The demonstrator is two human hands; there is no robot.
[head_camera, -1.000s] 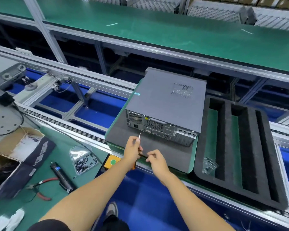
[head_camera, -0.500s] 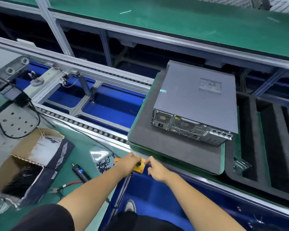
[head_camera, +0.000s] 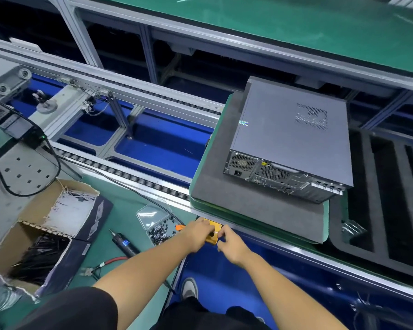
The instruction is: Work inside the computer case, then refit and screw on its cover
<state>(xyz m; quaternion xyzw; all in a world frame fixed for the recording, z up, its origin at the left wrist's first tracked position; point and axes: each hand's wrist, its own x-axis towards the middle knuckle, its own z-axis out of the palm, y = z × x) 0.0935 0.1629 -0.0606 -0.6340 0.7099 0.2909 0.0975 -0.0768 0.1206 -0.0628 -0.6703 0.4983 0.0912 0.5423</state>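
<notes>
Hands meet at the yellow box (head_camera: 212, 236) while the case (head_camera: 293, 136) sits closed, well beyond it.

The case lies cover-up on a grey pad (head_camera: 255, 206) up and right of the box, rear ports toward the person; left hand (head_camera: 197, 234) curls round a screwdriver (head_camera: 179, 226) over the box, its thin shaft reaching right; right hand (head_camera: 231, 242) pinches that shaft's tip; a bag of screws (head_camera: 156, 227) lies just left of the box.

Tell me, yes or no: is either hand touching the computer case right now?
No. Both the left hand and right hand are at the bench edge by the yellow box, apart from the computer case.
</notes>
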